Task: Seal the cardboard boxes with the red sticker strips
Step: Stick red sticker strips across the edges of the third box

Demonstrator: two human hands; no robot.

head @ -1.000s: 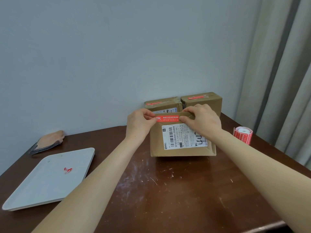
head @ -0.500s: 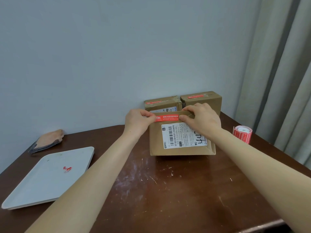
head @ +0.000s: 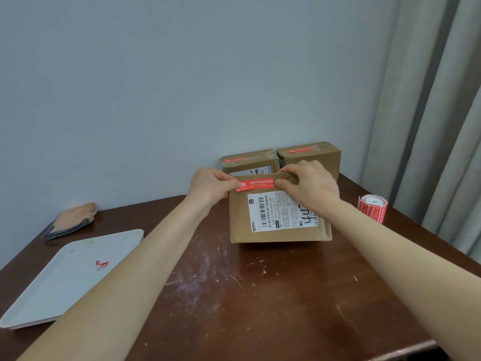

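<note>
A cardboard box [head: 239, 225] with a white shipping label stands tilted on the brown table, its labelled face toward me. A red sticker strip [head: 256, 184] is stretched along the box's upper edge. My left hand [head: 210, 186] pinches the strip's left end and my right hand [head: 309, 183] pinches its right end, both resting on the box top. Two more cardboard boxes [head: 248, 161] [head: 312, 155] stand behind against the wall, each with a red strip on top. A roll of red stickers [head: 372, 208] stands at the right.
A white tray [head: 52, 287] with a small red scrap lies at the left. A folded cloth item [head: 70, 220] rests near the wall at the far left. Curtains [head: 442, 126] hang at the right. The scratched table [head: 247, 295] stretches out in front of the box.
Both hands stay on the strip's ends at the box's upper edge; the strip has shifted slightly upward along with the view.
</note>
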